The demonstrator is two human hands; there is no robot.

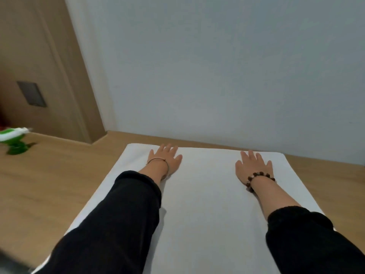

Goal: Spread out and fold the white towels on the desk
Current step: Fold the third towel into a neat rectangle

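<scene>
A white towel lies spread flat on the wooden desk, reaching from the near edge of view almost to the wall. My left hand rests palm down on the towel near its far left corner, fingers straight and spread. My right hand lies flat on the towel near its far right side, fingers likewise straight. Both forearms in black sleeves stretch over the towel. A thin bangle circles the left wrist and a bead bracelet the right.
A pale wall rises just behind the towel's far edge. A wooden panel with a dark switch plate stands at the left. A green and white object sits on the desk at the far left.
</scene>
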